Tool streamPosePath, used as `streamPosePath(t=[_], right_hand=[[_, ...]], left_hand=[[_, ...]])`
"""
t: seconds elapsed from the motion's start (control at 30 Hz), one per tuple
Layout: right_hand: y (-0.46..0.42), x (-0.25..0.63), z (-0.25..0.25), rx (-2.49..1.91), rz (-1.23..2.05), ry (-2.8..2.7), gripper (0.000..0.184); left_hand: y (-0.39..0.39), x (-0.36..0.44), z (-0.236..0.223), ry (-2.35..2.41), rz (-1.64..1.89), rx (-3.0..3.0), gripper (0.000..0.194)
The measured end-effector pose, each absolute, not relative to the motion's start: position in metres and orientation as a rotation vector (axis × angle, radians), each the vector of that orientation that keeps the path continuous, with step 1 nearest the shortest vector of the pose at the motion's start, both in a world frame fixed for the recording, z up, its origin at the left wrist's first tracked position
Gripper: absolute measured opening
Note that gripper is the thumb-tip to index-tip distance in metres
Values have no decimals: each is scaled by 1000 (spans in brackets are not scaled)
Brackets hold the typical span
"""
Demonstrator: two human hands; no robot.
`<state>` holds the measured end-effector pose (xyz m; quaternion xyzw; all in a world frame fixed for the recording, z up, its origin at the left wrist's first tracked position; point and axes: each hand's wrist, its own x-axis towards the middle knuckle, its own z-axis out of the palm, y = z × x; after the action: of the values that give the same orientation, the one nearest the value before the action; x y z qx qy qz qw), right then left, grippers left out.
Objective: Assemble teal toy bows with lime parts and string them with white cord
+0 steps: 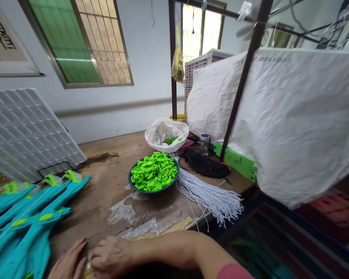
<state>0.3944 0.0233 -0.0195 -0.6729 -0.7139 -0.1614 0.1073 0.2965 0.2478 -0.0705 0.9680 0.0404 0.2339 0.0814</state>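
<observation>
At the bottom edge my left hand [69, 260] rests at the table's near edge, its fingers stretched out and its lower part cut off by the frame. Close beside it, my right hand [112, 254] has its fingers curled down; whatever they may hold is hidden. Left of my hands lie several long turquoise plastic parts [37, 236] with lime-green pieces on them. A dark bowl [155, 192] heaped with small bright green plastic pieces [154, 172] stands farther off, beyond my right forearm.
A bundle of white cords [209, 195] hangs over the table's right edge. Behind the bowl are a white bag [154, 135] with green pieces and a black pouch [205, 164]. A dark post [244, 81] and large white sack [305, 116] stand right; a ribbed white panel [29, 131] leans left.
</observation>
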Motion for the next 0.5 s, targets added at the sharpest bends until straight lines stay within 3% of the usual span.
streamPosePath(t=[0.37, 0.5], right_hand=[[25, 393, -21, -1968, -524, -2089, 29], [3, 397, -5, -1959, -555, -2057, 19]], left_hand=[[244, 300, -62, 21, 746, 2949, 48], [240, 297, -58, 0, 792, 2963, 46]])
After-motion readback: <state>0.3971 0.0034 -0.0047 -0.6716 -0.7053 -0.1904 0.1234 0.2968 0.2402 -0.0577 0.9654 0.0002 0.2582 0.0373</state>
